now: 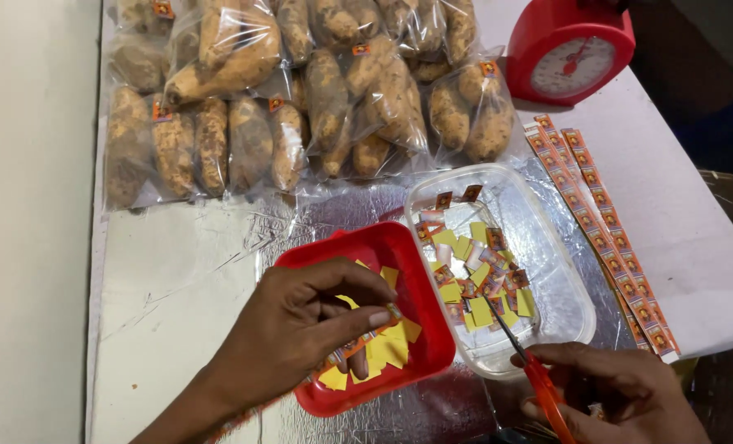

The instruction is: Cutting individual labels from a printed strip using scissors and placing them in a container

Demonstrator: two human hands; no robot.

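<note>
Covering the red tray (420, 271), left hand (300, 329); scissors (531, 370) half-hidden.

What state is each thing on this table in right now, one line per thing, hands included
Left hand: pinching a sticker strip above the red tray.
Right hand: gripping red-handled scissors, blades nearly closed.
Red tray: holds yellow cut pieces.
Clear container: lidless, holding cut stickers.
Bagged sweet potatoes: in clear bags, labelled.
Sticker strips: uncut, lying flat.
Red scale: nothing seen on it.
</note>
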